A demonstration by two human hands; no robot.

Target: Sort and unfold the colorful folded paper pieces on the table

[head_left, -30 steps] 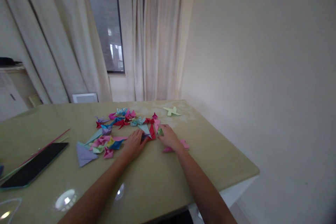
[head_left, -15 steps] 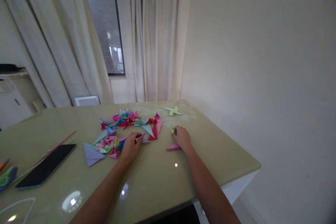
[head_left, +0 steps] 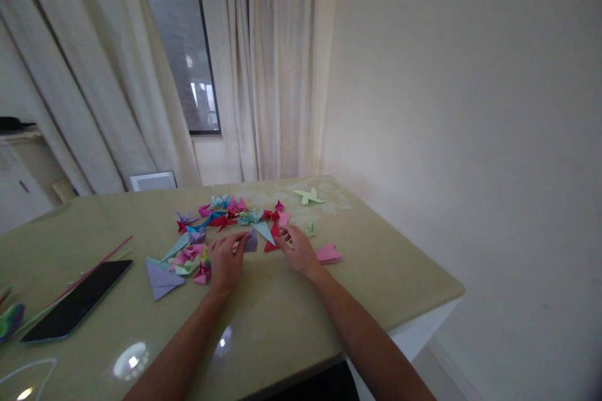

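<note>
My left hand (head_left: 228, 260) pinches a purple folded paper piece (head_left: 252, 241), holding it out toward the right. My right hand (head_left: 297, 249) is beside a red origami piece (head_left: 271, 239), fingers apart and seemingly holding nothing; whether they touch the red paper I cannot tell. A light blue pointed paper (head_left: 264, 232) lies over the red one. Behind the right hand stands a small green origami piece (head_left: 311, 230). To its right lies a pink folded paper (head_left: 330, 254). Left of my left hand sit a pink paper star (head_left: 202, 273) and a lavender folded paper (head_left: 162, 279).
Several colourful origami pieces (head_left: 221, 219) form a loose ring on the glossy table (head_left: 263, 319). A pale green paper plane shape (head_left: 309, 196) lies farther back. At the left are a black tablet (head_left: 78, 301) and a thin pink stick (head_left: 106, 259). A wall (head_left: 446, 138) borders the right.
My right hand has let go of the small green piece and moved left toward my left hand. The purple paper in my left hand is now turned up, and the pink paper shows fully.
</note>
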